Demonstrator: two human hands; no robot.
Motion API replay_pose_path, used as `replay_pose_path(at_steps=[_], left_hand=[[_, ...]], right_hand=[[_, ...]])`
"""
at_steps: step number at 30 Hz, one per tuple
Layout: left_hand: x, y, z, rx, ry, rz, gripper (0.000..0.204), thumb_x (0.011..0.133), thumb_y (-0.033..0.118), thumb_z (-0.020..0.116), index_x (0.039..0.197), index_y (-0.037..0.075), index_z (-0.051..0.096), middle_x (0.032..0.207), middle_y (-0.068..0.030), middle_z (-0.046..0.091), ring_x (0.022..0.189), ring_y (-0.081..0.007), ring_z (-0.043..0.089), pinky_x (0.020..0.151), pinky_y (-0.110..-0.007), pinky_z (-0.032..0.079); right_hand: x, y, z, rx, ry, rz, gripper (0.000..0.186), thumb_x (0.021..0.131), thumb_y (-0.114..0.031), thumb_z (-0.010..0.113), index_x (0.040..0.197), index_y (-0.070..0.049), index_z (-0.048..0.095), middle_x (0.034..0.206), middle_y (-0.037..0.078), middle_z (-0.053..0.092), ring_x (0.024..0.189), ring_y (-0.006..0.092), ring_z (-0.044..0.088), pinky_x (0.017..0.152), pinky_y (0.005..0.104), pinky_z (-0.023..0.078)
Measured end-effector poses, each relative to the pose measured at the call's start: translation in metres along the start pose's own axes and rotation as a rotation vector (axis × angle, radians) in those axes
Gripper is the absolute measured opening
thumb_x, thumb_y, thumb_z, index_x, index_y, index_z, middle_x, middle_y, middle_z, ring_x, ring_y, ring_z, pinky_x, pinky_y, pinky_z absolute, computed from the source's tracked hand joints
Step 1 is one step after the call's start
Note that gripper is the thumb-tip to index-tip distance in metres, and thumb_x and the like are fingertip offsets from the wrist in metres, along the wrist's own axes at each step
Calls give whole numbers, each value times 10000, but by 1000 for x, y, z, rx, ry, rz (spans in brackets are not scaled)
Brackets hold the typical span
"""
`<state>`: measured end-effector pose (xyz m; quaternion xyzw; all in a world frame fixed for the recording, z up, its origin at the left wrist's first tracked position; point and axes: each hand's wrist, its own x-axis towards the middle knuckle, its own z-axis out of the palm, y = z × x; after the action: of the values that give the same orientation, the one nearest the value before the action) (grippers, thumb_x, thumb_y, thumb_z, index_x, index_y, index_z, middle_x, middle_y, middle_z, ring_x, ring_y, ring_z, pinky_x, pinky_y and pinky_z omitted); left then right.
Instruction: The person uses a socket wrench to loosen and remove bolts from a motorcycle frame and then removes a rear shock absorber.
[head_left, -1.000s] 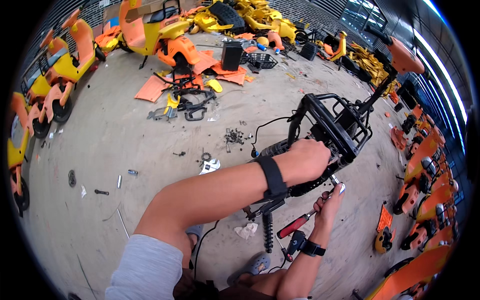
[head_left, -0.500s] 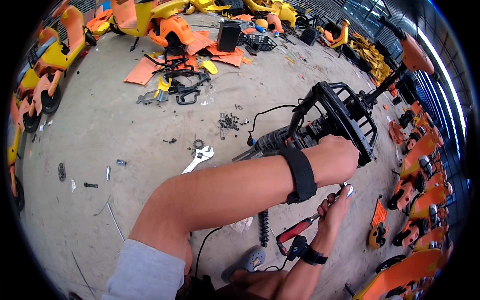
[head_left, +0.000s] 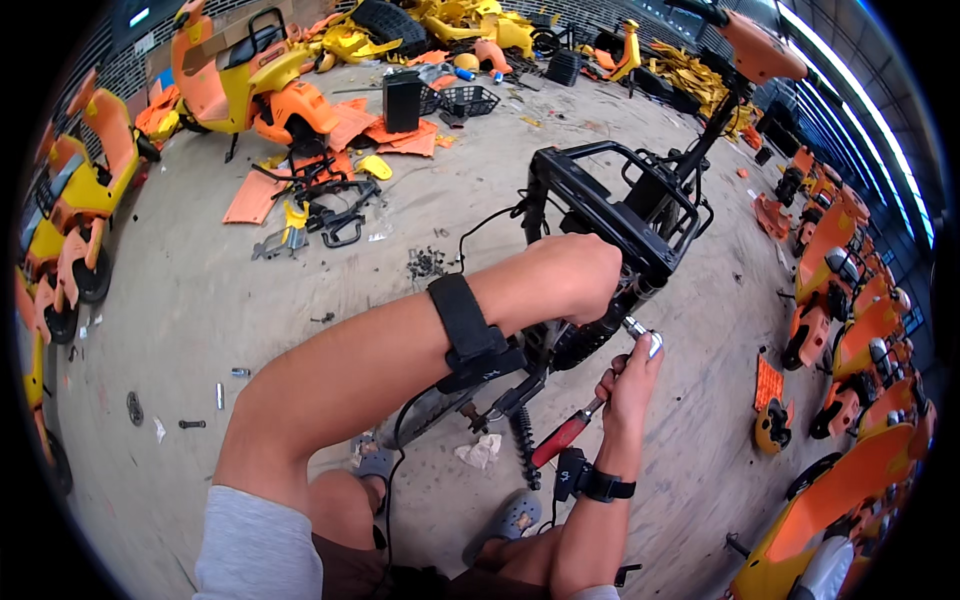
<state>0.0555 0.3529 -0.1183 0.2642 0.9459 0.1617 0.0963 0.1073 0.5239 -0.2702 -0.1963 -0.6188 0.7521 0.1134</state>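
A stripped black scooter frame (head_left: 640,225) stands in front of me, its orange handlebar cover (head_left: 762,48) at the far end. My left arm crosses in front, and my left hand (head_left: 592,275) is against the near side of the frame; its fingers are hidden. Below it, my right hand (head_left: 630,390) is closed round a ratchet wrench with a red handle (head_left: 562,440). The thumb lies along the shiny ratchet head (head_left: 652,343), and a socket (head_left: 634,325) points up at the frame's underside. A black coil-spring shock absorber (head_left: 525,450) hangs beside the red handle.
Small screws (head_left: 428,262), a loose socket (head_left: 220,396) and a crumpled tissue (head_left: 480,452) lie on the concrete. Orange and yellow panels (head_left: 350,125) are piled farther off. Scooters (head_left: 835,290) line the right side; others (head_left: 250,80) stand at the left.
The frame and both my hands now appear farther left in the view. The adjustable wrench on the floor has gone out of sight. My right hand still grips the ratchet wrench.
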Motion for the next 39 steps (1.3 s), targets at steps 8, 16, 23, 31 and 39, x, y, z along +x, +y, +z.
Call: replay_pose_path(at_steps=[8, 16, 23, 31, 39], left_hand=[[9, 19, -7, 98, -71, -30, 183, 673, 21, 593, 802, -60, 693, 805, -236, 674, 809, -363, 681, 678, -434, 552], [22, 45, -24, 19, -214, -92, 172, 701, -10, 544, 720, -139, 656, 718, -229, 670, 584, -250, 695, 550, -339, 564], [21, 32, 2, 216, -107, -74, 214, 673, 26, 579, 830, -66, 693, 853, -252, 675, 863, -375, 673, 710, -428, 551], [12, 32, 13, 186, 77, -1, 169, 672, 33, 592, 777, -71, 674, 827, -256, 666, 847, -388, 665, 719, -443, 549], [1, 25, 24, 185, 163, 69, 138, 650, 18, 598, 739, -63, 666, 770, -255, 650, 778, -403, 657, 671, -450, 542]], right_hand=[[1, 0, -2, -3, -25, 12, 371, 1010, -419, 405, 1271, -168, 324, 684, 13, 410, 426, 84, 360, 362, 237, 298], [0, -1, -2, 20, 3, -17, 286, 1004, -426, 415, 1111, -165, 370, 637, 0, 373, 402, 79, 330, 347, 242, 268], [3, 0, -5, 24, -27, -7, 377, 1004, -412, 421, 1250, -143, 322, 632, 6, 398, 404, 85, 366, 346, 249, 296], [1, -2, -5, 2, -52, -10, 372, 996, -449, 422, 1236, -175, 346, 657, -9, 393, 440, 76, 352, 377, 236, 293], [3, 2, -2, 51, -21, -31, 393, 1000, -399, 444, 1236, -98, 352, 599, -1, 402, 381, 83, 370, 327, 247, 284]])
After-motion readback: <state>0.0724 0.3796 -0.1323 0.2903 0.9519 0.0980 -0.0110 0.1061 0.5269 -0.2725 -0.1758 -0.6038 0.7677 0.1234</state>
